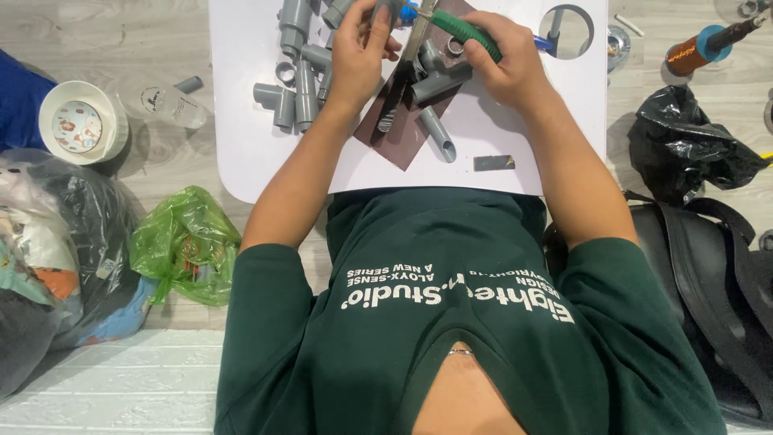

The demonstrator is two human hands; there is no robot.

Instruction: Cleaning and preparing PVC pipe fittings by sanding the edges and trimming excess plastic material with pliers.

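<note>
My left hand is closed around a small grey pipe piece near the top of the white board. My right hand grips a green-handled hand saw whose blade runs across that piece. Under both hands lies a dark brown sheet with grey pipe fittings on it. A short grey pipe lies just below my hands. More grey tees and elbows are heaped to the left of my left hand.
A small grey offcut lies on the board's lower right. A round cup and a clear bottle stand at the left, with a green bag and other bags below. Black bags and a copper wire spool are at the right.
</note>
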